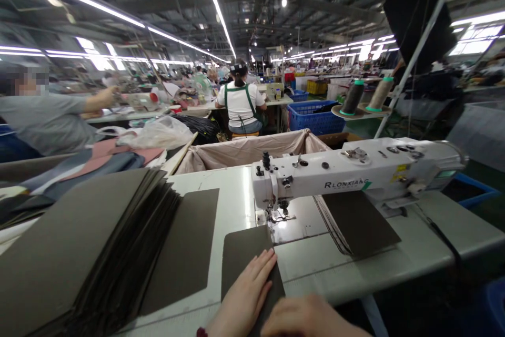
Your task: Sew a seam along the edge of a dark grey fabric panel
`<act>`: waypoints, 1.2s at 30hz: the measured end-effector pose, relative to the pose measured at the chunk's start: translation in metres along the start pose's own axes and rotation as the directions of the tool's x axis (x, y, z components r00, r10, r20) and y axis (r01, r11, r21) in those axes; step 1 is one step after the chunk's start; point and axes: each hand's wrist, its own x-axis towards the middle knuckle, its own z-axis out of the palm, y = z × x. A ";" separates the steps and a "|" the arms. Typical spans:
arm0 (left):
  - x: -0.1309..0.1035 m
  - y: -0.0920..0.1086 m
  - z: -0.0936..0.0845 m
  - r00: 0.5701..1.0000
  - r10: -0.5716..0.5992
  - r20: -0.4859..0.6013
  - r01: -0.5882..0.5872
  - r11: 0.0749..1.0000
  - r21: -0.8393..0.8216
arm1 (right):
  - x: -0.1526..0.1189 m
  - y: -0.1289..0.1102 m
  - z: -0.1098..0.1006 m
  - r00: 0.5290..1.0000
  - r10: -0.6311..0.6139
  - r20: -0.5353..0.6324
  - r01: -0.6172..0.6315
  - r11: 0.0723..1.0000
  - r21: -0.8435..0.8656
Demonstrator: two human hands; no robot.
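Note:
A dark olive-grey fabric panel lies on the sewing table, its far right corner close to the presser foot of a white sewing machine. Flat on this panel rests my left hand, fingers stretched out along its right edge. My right hand is at the bottom of the view over the panel's near right edge. It is blurred and its fingers look bent, so whether it grips the panel is unclear. Left of my hands, a single similar panel sticks out beside a thick stack of dark panels.
More dark panels lie under the machine arm. Thread cones stand on a holder at the right. A cloth-lined bin sits behind the table. One person sits ahead; another person reaches at the left.

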 end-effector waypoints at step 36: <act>0.068 -0.057 -0.014 0.966 -0.184 -0.181 0.204 0.974 0.097 | 0.043 0.080 0.022 0.965 0.235 -0.118 -0.252 0.953 -0.166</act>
